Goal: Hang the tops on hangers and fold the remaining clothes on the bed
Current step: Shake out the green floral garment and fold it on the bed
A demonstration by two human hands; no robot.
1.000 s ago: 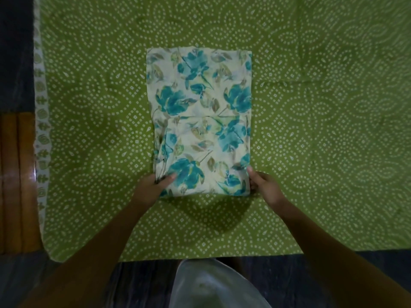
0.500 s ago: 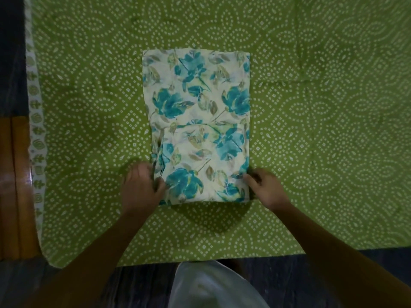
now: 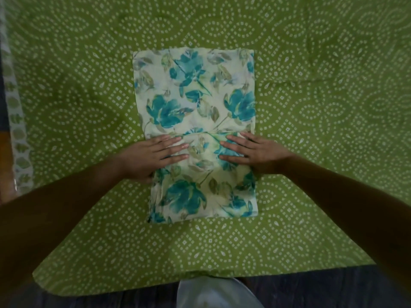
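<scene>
A bed in a green dotted cover holds a floral garment, folded to a rectangle at its middle. The left hand and right hand press flat on it, each grip spread. Likely risk: sliding palms drag the thin layers, skewing the fold.

Matt floral cloth garment, dotted cotton bedsheet

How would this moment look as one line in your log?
step: folding | left hand: flat on floral garment | right hand: flat on it | surface: green bedsheet
</scene>
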